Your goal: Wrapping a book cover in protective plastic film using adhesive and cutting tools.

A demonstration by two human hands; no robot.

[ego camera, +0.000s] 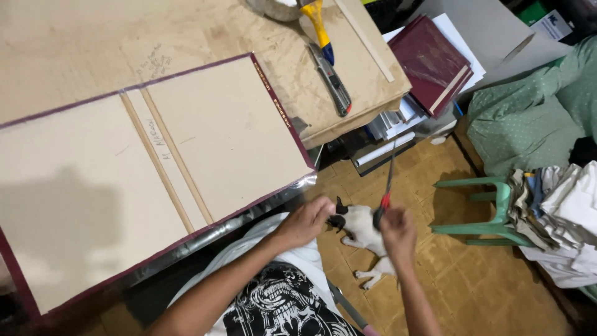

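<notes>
Right hand (398,231) fingers wrapped round a red-handled tool (387,186); left hand (308,221) fingers curled, holding nothing visible, above the dog (364,233) on the floor (472,280).

Matt grey board panels (149,180) lie in a maroon cloth-like cover with a glossy film edge; at two o'clock, a metal utility knife (331,81) rests on rough brown cardboard (261,37); a smooth green plastic stool (491,208) stands at three
</notes>
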